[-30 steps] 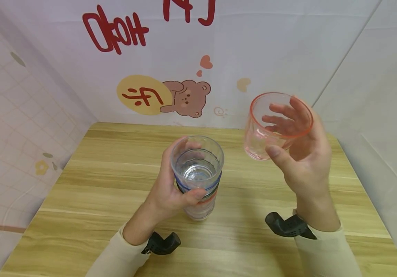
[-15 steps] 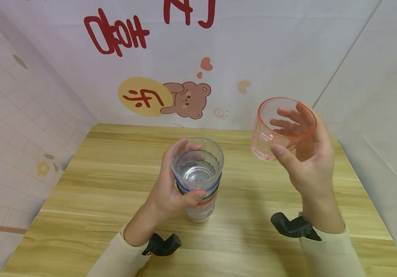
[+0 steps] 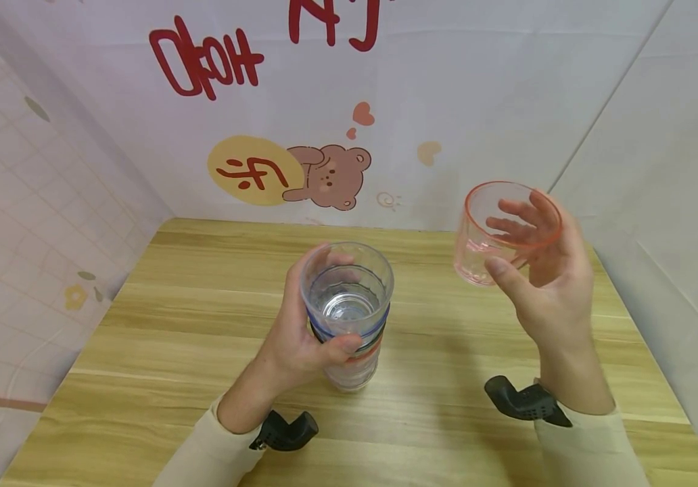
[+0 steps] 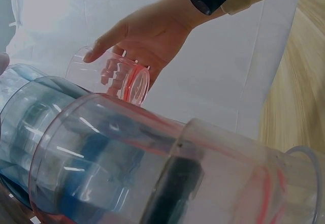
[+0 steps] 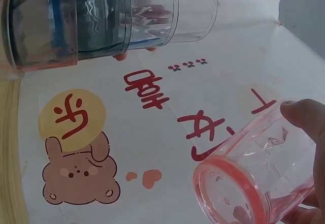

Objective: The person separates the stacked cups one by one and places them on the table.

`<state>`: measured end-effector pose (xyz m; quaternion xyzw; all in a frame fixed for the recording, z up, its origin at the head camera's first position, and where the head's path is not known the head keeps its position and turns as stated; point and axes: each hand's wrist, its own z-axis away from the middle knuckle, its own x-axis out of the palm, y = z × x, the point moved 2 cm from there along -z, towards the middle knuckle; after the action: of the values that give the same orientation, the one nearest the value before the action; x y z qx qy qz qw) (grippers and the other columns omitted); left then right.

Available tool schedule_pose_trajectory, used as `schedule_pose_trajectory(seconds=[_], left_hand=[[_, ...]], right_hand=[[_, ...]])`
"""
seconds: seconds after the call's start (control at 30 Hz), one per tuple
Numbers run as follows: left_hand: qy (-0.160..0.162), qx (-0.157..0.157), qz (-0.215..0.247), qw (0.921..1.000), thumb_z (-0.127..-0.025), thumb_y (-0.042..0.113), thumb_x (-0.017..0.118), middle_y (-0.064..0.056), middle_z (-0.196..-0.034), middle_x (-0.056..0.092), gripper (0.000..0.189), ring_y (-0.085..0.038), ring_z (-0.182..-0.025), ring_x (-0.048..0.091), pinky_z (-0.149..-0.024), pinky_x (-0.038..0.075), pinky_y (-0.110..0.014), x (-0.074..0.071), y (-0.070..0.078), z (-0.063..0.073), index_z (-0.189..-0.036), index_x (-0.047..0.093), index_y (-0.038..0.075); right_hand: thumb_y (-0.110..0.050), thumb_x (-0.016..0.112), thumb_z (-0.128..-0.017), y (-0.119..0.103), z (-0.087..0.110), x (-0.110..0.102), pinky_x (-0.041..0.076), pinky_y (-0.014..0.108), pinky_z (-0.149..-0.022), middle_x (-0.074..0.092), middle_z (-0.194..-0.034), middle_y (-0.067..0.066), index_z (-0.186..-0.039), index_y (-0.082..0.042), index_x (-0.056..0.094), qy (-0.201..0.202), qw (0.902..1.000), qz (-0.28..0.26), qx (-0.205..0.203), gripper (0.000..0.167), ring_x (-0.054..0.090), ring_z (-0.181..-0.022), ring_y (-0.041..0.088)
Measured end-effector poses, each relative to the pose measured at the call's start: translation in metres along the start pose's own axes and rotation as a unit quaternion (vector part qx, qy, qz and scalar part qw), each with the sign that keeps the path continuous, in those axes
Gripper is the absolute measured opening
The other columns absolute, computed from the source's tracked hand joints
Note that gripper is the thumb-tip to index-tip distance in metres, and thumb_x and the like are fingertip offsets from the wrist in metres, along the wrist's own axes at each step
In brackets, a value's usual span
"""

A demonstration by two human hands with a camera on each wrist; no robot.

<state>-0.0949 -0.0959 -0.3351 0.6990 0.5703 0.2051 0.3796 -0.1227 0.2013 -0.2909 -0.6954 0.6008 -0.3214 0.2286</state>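
Observation:
My left hand (image 3: 300, 338) grips a tall stack of nested see-through cups (image 3: 352, 375), fingers behind it and thumb across the front. Clear, blue, dark and red-orange rims show down the stack, which is upright. Off to the right, my right hand (image 3: 552, 291) holds a single pink-tinted cup (image 3: 473, 257) with an orange-red rim, raised above the table. Its thumb lies on the near side and the fingers show through the wall. In the right wrist view the pink cup (image 5: 274, 158) and the stack (image 5: 101, 21) are apart. The left wrist view shows the stack (image 4: 117, 153) close up.
A wood-grain table (image 3: 172, 304) lies under both hands. Behind it rises a white backdrop (image 3: 477, 81) printed with red characters and a bear (image 3: 331, 176). Pale side panels (image 3: 678, 203) stand left and right. Each wrist wears a black camera mount (image 3: 288, 433).
My right hand has moved slightly right and down with the pink cup, away from the stack. The left hand and the stack have stayed in place.

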Motion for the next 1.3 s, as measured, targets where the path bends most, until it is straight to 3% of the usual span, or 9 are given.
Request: schedule_pose_trajectory(seconds=[0.37, 0.77, 1.3], left_hand=[[-0.002, -0.006, 0.003, 1.0, -0.097, 0.061, 0.072, -0.028, -0.149, 0.048, 0.105, -0.027, -0.131, 0.062, -0.107, 0.059, -0.041, 0.001, -0.001, 0.001, -0.158, 0.017, -0.005], [0.002, -0.003, 0.003, 1.0, -0.097, 0.061, 0.072, -0.028, -0.149, 0.048, 0.105, -0.027, -0.13, 0.062, -0.107, 0.059, -0.042, 0.001, -0.001, 0.001, -0.158, 0.018, -0.006], [0.004, 0.004, 0.001, 1.0, -0.098, 0.061, 0.071, -0.03, -0.148, 0.049, 0.104, -0.027, -0.13, 0.063, -0.107, 0.059, -0.041, 0.001, -0.002, 0.0, -0.158, 0.017, -0.006]], right_hand=[[0.025, 0.069, -0.081, 0.006, 0.003, -0.012, 0.058, 0.029, -0.105, 0.068, -0.137, 0.021, -0.15, 0.003, 0.051, 0.005, 0.9998, 0.016, 0.006, 0.074, 0.074, -0.118, 0.028], [0.026, 0.068, -0.081, 0.013, 0.007, -0.024, 0.057, 0.028, -0.105, 0.068, -0.137, 0.019, -0.149, 0.002, 0.05, 0.007, 0.999, 0.04, 0.018, 0.075, 0.074, -0.12, 0.026], [0.027, 0.069, -0.082, 0.026, 0.013, -0.037, 0.057, 0.023, -0.102, 0.065, -0.142, 0.014, -0.153, 0.0, 0.044, 0.027, 0.9956, 0.06, 0.067, 0.08, 0.072, -0.123, 0.022]])
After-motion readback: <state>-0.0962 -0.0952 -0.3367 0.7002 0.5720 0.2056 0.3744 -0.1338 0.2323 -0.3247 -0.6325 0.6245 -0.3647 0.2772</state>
